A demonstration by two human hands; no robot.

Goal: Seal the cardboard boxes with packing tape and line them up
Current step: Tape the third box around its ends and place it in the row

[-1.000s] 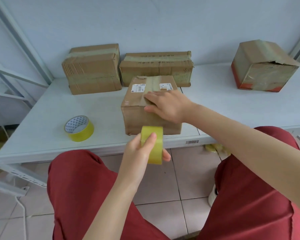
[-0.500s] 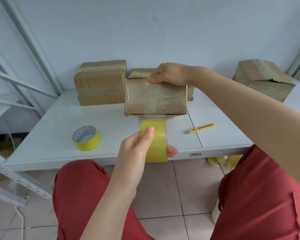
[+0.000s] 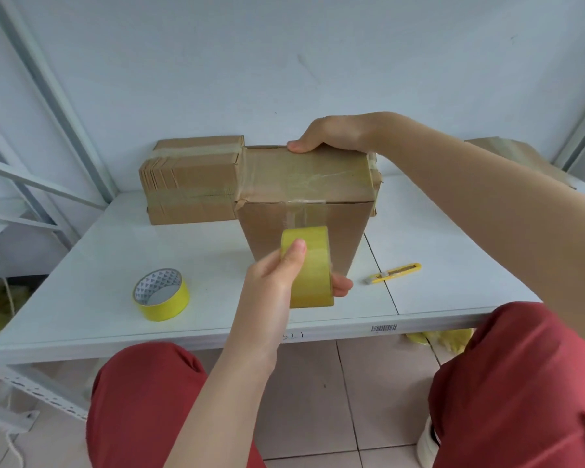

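Note:
A brown cardboard box (image 3: 304, 184) stands tipped up on the white table (image 3: 98, 265), its taped face toward me. My right hand (image 3: 331, 133) grips the box's far top edge, fingers curled over it. My left hand (image 3: 277, 278) holds a yellow roll of clear packing tape (image 3: 309, 265) in front of the box's lower face; a strip of tape runs from the roll up onto the box's edge. A sealed box (image 3: 193, 179) sits behind on the left, touching the held one. Another box (image 3: 520, 157) shows partly at the right, behind my arm.
A second yellow tape roll (image 3: 161, 293) lies flat on the table at the left. A yellow utility knife (image 3: 394, 272) lies right of the box. Metal shelf struts (image 3: 48, 92) rise at the left. My red-trousered knees are below the table's front edge.
The box was lifted off the table front, turned over and stood on its edge nearer the back. My left hand brought the tape roll up to the box.

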